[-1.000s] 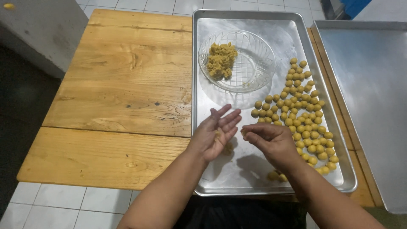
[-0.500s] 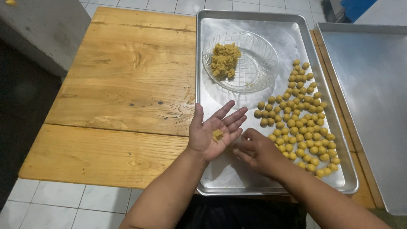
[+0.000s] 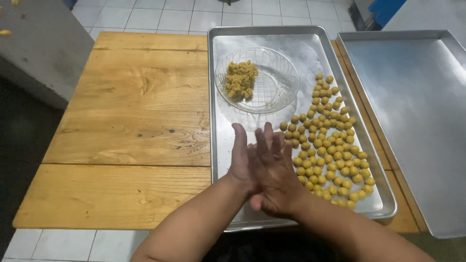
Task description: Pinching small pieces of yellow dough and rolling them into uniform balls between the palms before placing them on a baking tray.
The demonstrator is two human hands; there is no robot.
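right hand (image 3: 276,179) pressed over left hand (image 3: 245,162), beside dough balls (image 3: 330,145)

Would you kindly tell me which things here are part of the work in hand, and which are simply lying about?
In use:
left hand and right hand, pressed palm to palm
glass bowl with a dough lump
small dough balls
metal tray beneath them

Lying about:
second metal tray, to the right
wooden table
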